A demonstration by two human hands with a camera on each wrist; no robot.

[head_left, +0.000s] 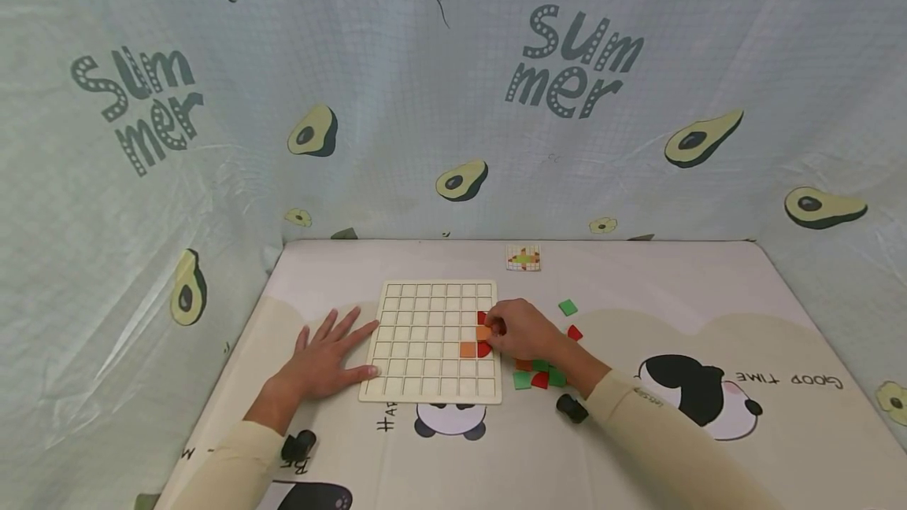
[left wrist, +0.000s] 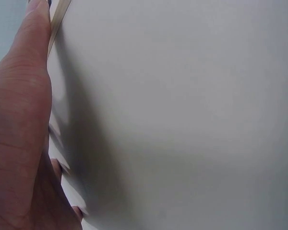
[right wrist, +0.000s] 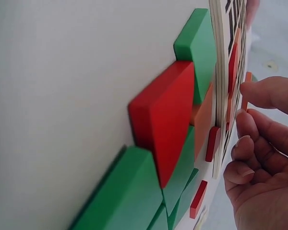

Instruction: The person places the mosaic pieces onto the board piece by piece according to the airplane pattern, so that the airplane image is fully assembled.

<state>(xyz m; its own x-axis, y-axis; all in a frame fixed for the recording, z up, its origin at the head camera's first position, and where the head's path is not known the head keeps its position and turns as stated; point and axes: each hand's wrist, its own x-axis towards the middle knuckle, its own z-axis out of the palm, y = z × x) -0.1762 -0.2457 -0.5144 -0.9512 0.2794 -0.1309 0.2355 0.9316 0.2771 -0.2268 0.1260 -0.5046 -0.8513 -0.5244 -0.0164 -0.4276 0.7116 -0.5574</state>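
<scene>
Left hand point(head_left: 322, 364): spread wide on the table point(head_left: 439, 455), its index fingertip and thumb tip touching the left edge of the board.
Right hand point(head_left: 524, 330): we see thumb and finger pinching an orange tile point(right wrist: 249, 77), the other fingers curled.
Orange tile: over the right side of the board; we cannot tell whether it touches anything below.
Board point(head_left: 418, 333): a pale grid, flat on the table between our two hands.
Set tiles point(head_left: 468, 349): two red and two orange, we count, in squares by the right edge.
Pile point(head_left: 522, 380): green, red and orange tiles just beside the board, near our right wrist.
Strays: a green tile point(head_left: 568, 308) and a red tile point(head_left: 575, 333), beyond our right forearm.
Card point(head_left: 523, 258): patterned, near the table's far edge.
Backdrop point(head_left: 397, 61): pale sheeting printed with avocados and "Summer".
</scene>
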